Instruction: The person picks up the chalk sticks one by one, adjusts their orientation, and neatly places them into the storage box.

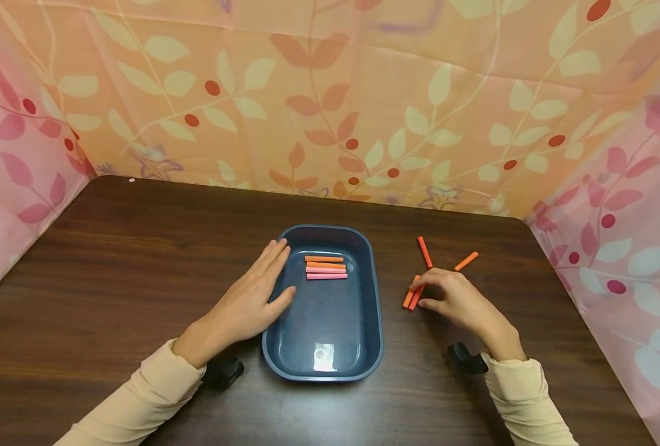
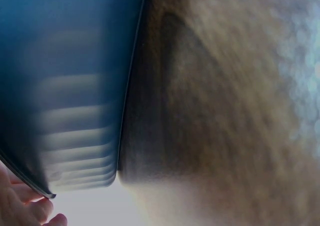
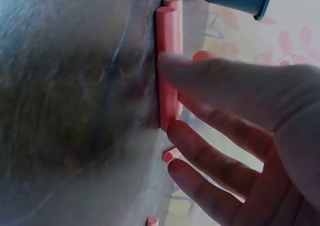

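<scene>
My left hand (image 1: 254, 300) rests on the left rim of a dark blue tray (image 1: 321, 353), fingers extended and thumb over the inside wall. In the left wrist view, its fingers (image 2: 22, 201) show at the tray's rim. Orange sticks (image 1: 324, 259) and pink sticks (image 1: 326, 277) lie in a row inside the tray. To the right of it, my right hand (image 1: 460, 303) pinches a red stick (image 1: 415, 300) between thumb and fingers. An orange stick (image 1: 409, 297) lies alongside the red one. In the right wrist view, the thumb (image 3: 200, 76) crosses the red stick.
Another red stick (image 1: 424, 251) and a short orange stick (image 1: 466, 261) lie just beyond my right hand. Everything stands on a dark wooden table (image 1: 157, 260). Floral cloth (image 1: 330, 111) hangs behind the table and along both sides.
</scene>
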The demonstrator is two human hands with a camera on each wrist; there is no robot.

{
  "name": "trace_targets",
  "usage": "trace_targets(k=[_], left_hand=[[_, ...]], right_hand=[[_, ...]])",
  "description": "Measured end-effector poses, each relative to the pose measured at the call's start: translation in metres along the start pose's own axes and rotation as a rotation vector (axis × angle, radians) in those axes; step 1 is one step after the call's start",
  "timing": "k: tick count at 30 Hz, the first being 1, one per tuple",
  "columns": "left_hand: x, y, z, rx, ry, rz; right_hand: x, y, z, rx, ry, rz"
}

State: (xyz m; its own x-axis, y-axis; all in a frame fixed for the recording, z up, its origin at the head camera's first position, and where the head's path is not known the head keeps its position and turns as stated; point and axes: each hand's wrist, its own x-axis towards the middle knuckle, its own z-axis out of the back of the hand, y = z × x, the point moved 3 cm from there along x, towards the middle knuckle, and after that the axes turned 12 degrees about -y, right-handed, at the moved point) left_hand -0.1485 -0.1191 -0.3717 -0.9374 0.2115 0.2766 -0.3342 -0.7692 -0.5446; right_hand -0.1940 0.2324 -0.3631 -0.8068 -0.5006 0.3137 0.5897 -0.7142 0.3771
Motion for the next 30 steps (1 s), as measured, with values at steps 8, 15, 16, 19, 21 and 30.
trace_targets(k=[8,15,16,19,21,30], left_hand=[[0.0002,0.0005,-0.0008,0.001,0.002,0.001],[0.0008,0.0014,-0.0008,0.003,-0.001,-0.01],[0.0008,0.0014,-0.0008,0.003,-0.002,-0.011],[0.0008,0.0013,-0.0007,0.002,-0.003,-0.013],[0.001,0.0015,-0.0008,0.003,-0.003,-0.014],[0.0012,0.001,-0.0009,-0.002,0.003,-0.004]], right_hand=[[-0.0001,-0.0057,0.0003,-0.053,0.036,0.009],[-0.0012,-0.0071,0.0018,-0.021,0.083,-0.041],[-0.0015,-0.0076,0.0021,-0.013,0.095,-0.047],[-0.0025,-0.0081,0.0025,0.013,0.135,-0.055],[-0.0024,-0.008,0.002,0.03,0.148,-0.043],[-0.0041,-0.0045,0.0043,0.073,0.158,-0.066]])
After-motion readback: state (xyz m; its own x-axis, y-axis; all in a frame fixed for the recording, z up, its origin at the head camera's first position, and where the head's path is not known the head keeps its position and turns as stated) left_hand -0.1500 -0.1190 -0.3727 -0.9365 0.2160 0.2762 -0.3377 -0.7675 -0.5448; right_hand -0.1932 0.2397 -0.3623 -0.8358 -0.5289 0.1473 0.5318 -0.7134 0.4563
